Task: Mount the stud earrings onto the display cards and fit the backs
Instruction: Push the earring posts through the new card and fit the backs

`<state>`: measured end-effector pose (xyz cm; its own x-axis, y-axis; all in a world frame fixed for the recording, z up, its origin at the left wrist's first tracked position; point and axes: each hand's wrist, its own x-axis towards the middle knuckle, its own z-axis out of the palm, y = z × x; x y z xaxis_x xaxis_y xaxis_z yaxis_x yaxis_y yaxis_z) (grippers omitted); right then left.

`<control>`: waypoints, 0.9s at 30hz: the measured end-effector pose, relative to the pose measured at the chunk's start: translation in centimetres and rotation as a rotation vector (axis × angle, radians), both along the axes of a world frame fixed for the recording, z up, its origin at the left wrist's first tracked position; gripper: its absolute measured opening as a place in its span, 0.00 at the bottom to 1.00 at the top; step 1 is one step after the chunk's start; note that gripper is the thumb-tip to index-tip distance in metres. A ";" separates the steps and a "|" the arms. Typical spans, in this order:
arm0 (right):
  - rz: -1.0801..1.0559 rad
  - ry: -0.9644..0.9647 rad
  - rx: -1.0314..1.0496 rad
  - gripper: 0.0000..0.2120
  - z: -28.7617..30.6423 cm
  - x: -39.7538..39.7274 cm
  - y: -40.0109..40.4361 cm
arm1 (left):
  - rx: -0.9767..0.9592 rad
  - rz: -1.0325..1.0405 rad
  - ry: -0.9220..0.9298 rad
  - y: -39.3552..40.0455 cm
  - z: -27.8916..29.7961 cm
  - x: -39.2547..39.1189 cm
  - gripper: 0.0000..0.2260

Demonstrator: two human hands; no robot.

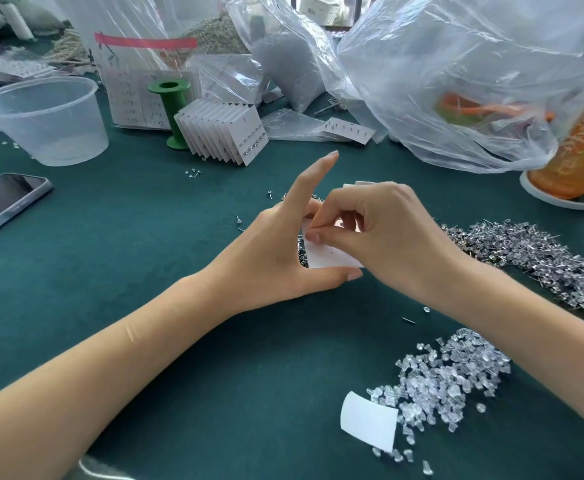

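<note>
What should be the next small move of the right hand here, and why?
Probably push the stud through the card: the right hand pinches at the top edge of the white display card, which the left hand steadies. The stud itself is hidden by the fingertips.

Left hand [276, 251] holds white display card [328, 256] at centre, index finger straight toward 1 o'clock. Right hand [370, 233] pinches at card's upper edge. Stud earring heap [540, 258] at 3 o'clock; clear backs [446, 379] at 5 o'clock; finished cards [228, 133] at 11 o'clock.
</note>
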<state>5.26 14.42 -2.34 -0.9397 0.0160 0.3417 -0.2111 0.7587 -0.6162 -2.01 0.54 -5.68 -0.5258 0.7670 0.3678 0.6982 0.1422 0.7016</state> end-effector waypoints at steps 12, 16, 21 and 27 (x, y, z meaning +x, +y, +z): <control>-0.012 0.076 -0.282 0.07 1.1 0.0 2.3 | -0.031 0.122 -0.006 -0.4 0.1 -0.7 0.47; 0.192 -0.200 -0.143 0.09 1.7 1.2 3.7 | 0.002 0.139 0.004 -0.7 0.1 -1.3 0.46; 0.092 -0.290 0.190 0.07 0.5 1.6 3.5 | 0.004 0.192 0.001 -0.9 -0.1 -1.9 0.45; 0.013 -0.241 0.293 0.07 -0.4 1.8 2.6 | -0.016 0.211 0.014 -0.9 -0.3 -2.0 0.44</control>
